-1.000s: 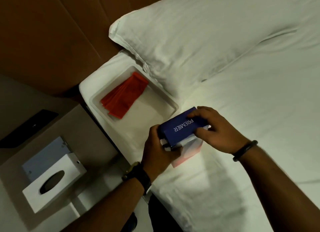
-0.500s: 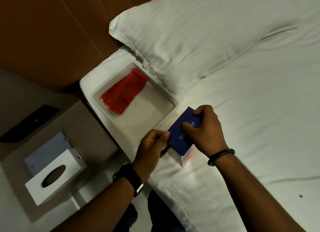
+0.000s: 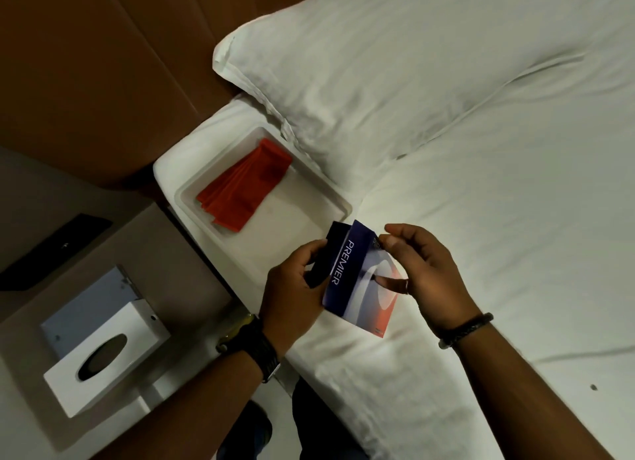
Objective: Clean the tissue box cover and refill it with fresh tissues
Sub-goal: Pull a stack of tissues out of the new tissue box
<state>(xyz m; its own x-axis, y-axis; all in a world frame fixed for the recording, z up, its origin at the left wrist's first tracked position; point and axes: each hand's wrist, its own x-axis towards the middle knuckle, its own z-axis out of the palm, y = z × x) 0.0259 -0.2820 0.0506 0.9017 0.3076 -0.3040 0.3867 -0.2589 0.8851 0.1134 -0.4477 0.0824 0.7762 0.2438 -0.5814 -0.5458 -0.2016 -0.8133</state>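
Note:
A blue and red tissue box (image 3: 357,280) marked PREMIER is held upright over the edge of the white bed. My left hand (image 3: 295,287) grips its dark left side. My right hand (image 3: 422,274) touches its right face, one finger poking at the oval opening and thumb and forefinger pinched at the top corner. The white tissue box cover (image 3: 103,360), with a dark oval slot on top, stands on the bedside table at lower left, apart from both hands. Its grey base plate (image 3: 89,305) lies behind it.
A white tray (image 3: 330,191) on the bed corner holds several red folded cloths (image 3: 240,191). A large white pillow (image 3: 378,74) lies behind it. A dark flat device (image 3: 51,250) rests on the table at left. A brown headboard (image 3: 86,64) fills the upper left.
The tissue box has turned upright so its PREMIER side and oval face show. My right hand shifted from on top of the box to its right face, with a finger at the opening.

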